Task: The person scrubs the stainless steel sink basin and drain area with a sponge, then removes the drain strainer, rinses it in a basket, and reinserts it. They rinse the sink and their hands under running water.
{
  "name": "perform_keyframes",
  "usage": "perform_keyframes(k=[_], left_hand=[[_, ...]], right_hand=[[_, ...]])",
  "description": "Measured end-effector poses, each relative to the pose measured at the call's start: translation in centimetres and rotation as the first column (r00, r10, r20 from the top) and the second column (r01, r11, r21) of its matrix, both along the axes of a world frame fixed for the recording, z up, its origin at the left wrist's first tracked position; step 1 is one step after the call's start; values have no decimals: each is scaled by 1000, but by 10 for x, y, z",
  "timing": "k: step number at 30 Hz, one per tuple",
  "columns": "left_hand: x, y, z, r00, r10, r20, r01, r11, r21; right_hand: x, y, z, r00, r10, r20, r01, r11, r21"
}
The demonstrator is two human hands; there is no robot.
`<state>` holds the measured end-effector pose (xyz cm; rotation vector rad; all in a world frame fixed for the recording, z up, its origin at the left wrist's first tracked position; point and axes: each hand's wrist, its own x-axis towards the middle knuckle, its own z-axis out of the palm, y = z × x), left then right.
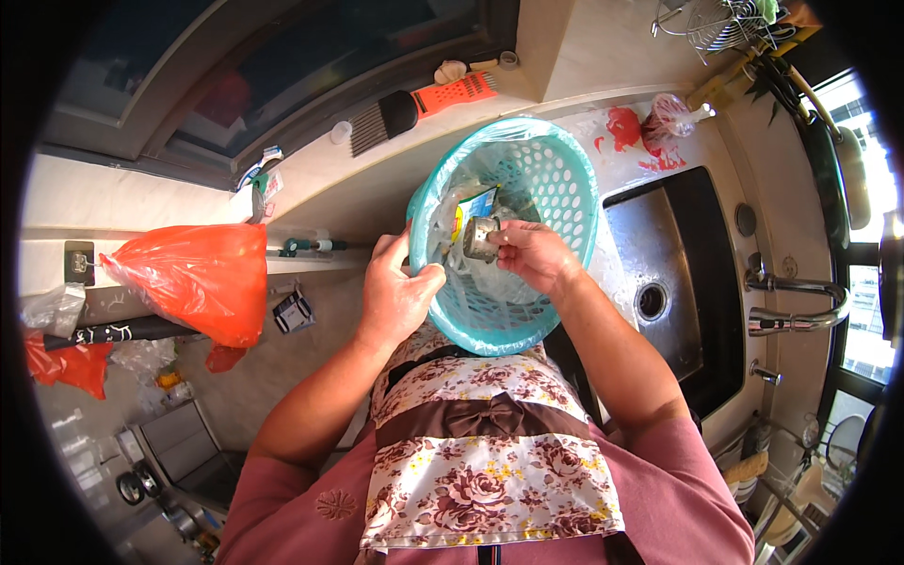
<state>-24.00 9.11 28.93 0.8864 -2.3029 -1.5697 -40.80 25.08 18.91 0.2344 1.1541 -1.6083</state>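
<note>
My left hand (399,286) grips the near left rim of a turquoise perforated plastic bin (585,244), which is lined with a clear plastic bag. My right hand (534,254) reaches over the bin's opening and pinches a small metal sink strainer basket (481,239), tilted on its side. Below it in the liner lie crumpled clear plastic and a blue, yellow and green printed packet (472,208). The strainer's inside is hidden from me. The bin is held up in front of my floral apron (487,487).
Right of the bin is a dark sink (681,254) with a chrome faucet (798,304). Red stains (625,131) and a plastic-wrapped bundle (667,116) lie on the counter behind. An orange-handled grater (452,95) rests on the ledge. A red plastic bag (205,282) hangs at left.
</note>
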Motion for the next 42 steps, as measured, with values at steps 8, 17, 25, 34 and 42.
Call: perform_keyframes(k=[8,17,25,34,42], left_hand=[[2,-1,-1,1000,-8,11,9,999,-52],[1,-2,-4,1000,18,-12,-18,999,30],[5,-5,-13,1000,12,14,-12,998,55],[9,-4,-9,999,31,-10,-31,999,8],[5,2,0,996,5,-88,-3,1000,31]], right_hand=[[2,-4,5,998,59,22,-55,990,-131],[5,-3,19,835,245,-492,-156,964,215],[2,5,78,369,14,-929,196,976,92],[-16,5,23,-189,844,-502,200,533,822],[-36,-35,-11,-446,679,-583,156,700,697]])
